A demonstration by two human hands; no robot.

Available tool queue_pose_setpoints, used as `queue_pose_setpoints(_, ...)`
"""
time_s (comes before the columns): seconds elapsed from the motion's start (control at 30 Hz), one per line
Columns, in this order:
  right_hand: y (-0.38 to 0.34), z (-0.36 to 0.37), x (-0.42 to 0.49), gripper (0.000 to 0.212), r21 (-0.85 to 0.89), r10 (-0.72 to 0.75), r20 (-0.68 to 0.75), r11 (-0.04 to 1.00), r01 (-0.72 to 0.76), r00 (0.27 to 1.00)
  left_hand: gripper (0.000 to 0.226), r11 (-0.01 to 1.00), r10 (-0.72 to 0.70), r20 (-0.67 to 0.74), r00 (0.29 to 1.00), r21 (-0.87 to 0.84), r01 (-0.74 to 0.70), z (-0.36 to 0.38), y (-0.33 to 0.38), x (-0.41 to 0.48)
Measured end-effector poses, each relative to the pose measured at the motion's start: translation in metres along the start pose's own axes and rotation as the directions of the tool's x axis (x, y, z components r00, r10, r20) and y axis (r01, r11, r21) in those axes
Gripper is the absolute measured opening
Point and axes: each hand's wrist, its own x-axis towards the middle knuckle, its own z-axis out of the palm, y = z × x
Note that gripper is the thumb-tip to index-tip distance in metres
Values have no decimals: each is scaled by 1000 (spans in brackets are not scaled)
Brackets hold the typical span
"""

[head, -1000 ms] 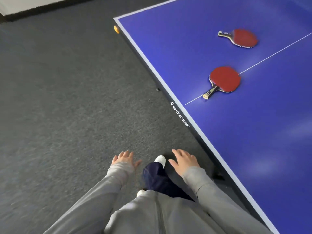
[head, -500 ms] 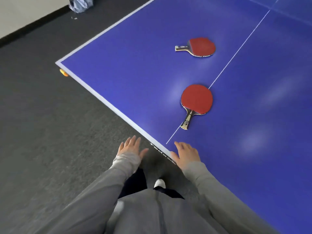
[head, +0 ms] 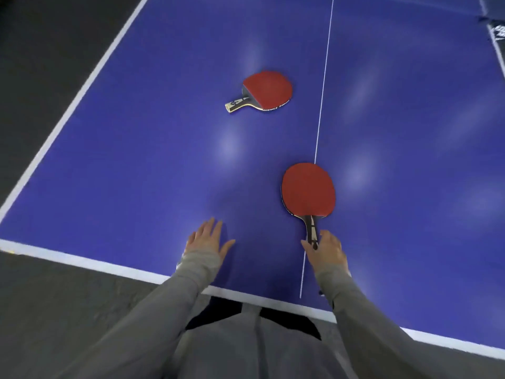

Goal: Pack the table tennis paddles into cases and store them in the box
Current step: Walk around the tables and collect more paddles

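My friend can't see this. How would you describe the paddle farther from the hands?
Find the big blue table, then its thin white centre line. The far paddle lies left of it, handle pointing left; the near paddle covers the line, handle at the right hand.
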Motion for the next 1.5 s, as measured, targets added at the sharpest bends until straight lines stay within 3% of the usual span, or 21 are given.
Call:
queue_pose_setpoints(0.17, -20, 13, 13, 60, 36, 188, -26, 982, -187, 982, 69, 999, 52, 45, 998, 4, -52, -30, -23, 45)
queue_pose_setpoints(0.27, -26, 21, 18, 47, 140, 261, -46, 957, -253, 964, 69, 996, 72, 45, 996, 54, -74, -48, -35, 80)
queue_pose_setpoints(0.43, -28, 22, 24, 26, 394, 298, -88, 887, -241, 951, 69, 989, 67, 11, 998, 128, -68, -84, -32, 155)
queue_pose_setpoints(0.63, -45, 8, 53, 25, 536, 354, -133, 811, -233, 926, 71, 996, 40, -148, 988, 81, -28, -138, 7, 253)
queue_pose_setpoints(0.73, -58, -2, 79, 25, 585, 372, -141, 779, -226, 918, 74, 998, 24, -224, 974, 54, -13, -158, 26, 297)
queue_pose_setpoints(0.83, -67, -12, 103, 24, 610, 357, -167, 770, -188, 919, 74, 996, 36, -212, 977, 87, -18, -171, 43, 340)
queue_pose_setpoints(0.97, -73, -16, 130, 24, 620, 371, -166, 759, -196, 914, 57, 994, 40, -235, 971, 106, -15, -178, 67, 376)
queue_pose_setpoints(1.17, -81, -16, 155, 23, 630, 367, -154, 752, -195, 917, 24, 977, -2, -46, 999, -213, -8, -177, 83, 384)
queue_pose_setpoints(1.23, -84, -16, 156, 23, 632, 373, -155, 749, -199, 915, 18, 856, -35, 43, 998, -514, 53, -174, 87, 374)
queue_pose_setpoints(1.3, -86, -18, 153, 25, 634, 376, -160, 748, -197, 913, 17, 712, -59, 79, 995, -696, 98, -169, 89, 358)
queue_pose_setpoints(1.5, -78, -16, 119, 25, 661, 358, -190, 735, -151, 914, 23, 614, -238, 14, 971, -773, 161, -118, 75, 242)
